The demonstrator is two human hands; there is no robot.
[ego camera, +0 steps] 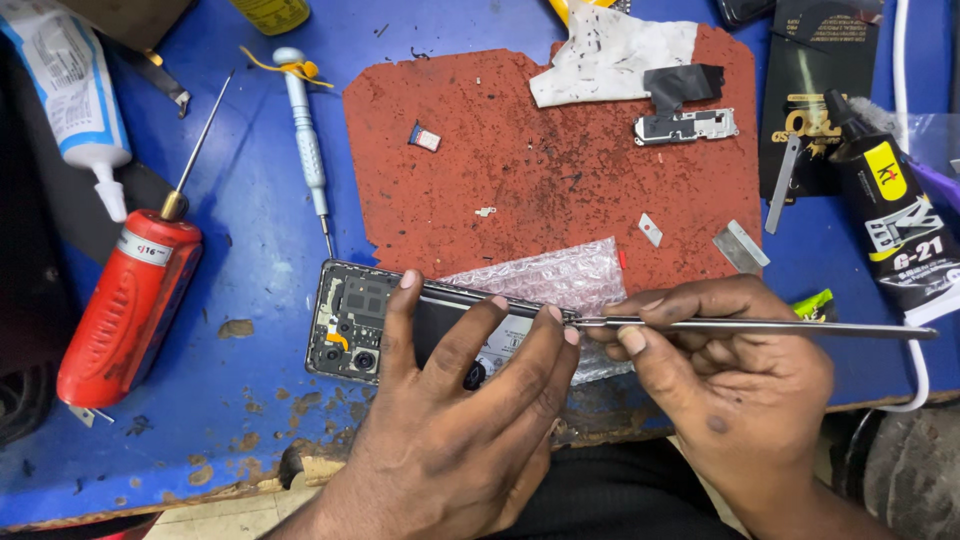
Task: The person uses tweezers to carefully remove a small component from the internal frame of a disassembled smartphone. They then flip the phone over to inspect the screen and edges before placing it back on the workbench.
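Note:
An opened phone [350, 320] with its back removed lies near the table's front edge, its camera modules and boards showing at the left end. My left hand [450, 410] presses down on it, fingers spread over the middle and upper edge. My right hand [730, 375] grips metal tweezers [760, 326] that lie almost level, their tip meeting the phone's upper edge beside my left fingertips. A piece of bubble wrap [560, 280] sits under the phone's right end.
A red worn mat [540, 160] holds a small metal part [686, 126], a tray piece [424, 137] and a white sheet [600, 60]. A red screwdriver [125, 300], a slim grey screwdriver [305, 140], a white glue tube [75, 95] and a black glue tube [895, 215] lie around.

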